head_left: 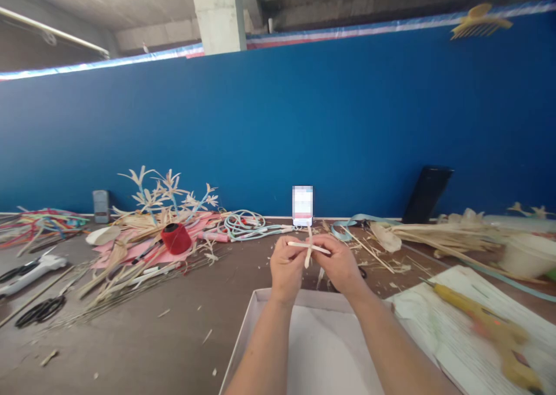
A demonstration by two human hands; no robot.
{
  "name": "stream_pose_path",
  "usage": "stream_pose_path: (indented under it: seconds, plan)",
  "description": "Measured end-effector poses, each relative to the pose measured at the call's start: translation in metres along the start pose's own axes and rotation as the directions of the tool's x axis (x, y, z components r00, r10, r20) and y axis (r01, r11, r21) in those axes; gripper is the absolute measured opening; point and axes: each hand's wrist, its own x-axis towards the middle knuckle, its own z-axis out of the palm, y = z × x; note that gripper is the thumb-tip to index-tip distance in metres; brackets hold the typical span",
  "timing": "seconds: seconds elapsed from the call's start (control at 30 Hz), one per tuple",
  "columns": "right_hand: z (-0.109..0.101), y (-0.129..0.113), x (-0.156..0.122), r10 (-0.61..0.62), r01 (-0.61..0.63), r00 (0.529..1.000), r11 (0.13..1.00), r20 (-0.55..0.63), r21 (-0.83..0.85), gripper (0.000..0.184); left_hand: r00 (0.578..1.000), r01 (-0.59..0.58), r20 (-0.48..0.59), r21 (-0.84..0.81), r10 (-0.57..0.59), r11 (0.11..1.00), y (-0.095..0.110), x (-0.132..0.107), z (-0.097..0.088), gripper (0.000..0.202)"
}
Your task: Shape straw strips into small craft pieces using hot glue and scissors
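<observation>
A small cross of pale, flat strips [310,247] is held up above the far edge of a white box [330,299]. My left hand [286,272] pinches its left side between closed fingers. On the opposite side, the fingers of my right hand [343,267] are closed on the right arm of the cross. One strip points upward and a short end hangs below the crossing. Whether the strips are straw, husk or wood I cannot tell. Just beyond the hands, a phone with a lit screen [303,203] leans against the blue partition.
Left lie a red thread spool [176,238], black-handled scissors [43,310], a white tool [35,273], coiled pale-blue cord [244,224] and straw-like flowers [169,186]. On the right, a yellow glue gun [490,319] rests on paper [417,302], near dried strips [443,237] and a black upright object [428,195].
</observation>
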Motion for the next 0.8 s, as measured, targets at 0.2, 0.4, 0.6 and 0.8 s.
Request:
stream_pose_path:
  seconds: [0.2,0.4,0.6,0.8]
  plan:
    - [0.0011,-0.0004,-0.0029,-0.092,0.090,0.996,0.994,-0.021,-0.063,0.016,0.999,-0.021,-0.027,-0.043,0.020,0.999,-0.0011,-0.0015,0.0026,0.008]
    - [0.0030,0.0028,-0.0051,-0.145,0.139,0.986,0.987,-0.082,-0.080,0.013,0.997,-0.079,-0.007,0.006,0.079,0.997,-0.0012,-0.0017,0.0013,0.012]
    - [0.0007,0.0054,-0.0053,-0.135,0.125,0.987,0.985,-0.082,-0.116,0.013,0.996,-0.089,0.026,0.049,0.088,0.995,0.0024,-0.0011,-0.0004,0.020]
    - [-0.0001,0.0073,-0.0048,-0.147,0.143,0.989,0.984,-0.028,-0.106,0.015,0.992,-0.121,0.032,0.043,0.120,0.992,0.0042,-0.0010,-0.0002,0.012]
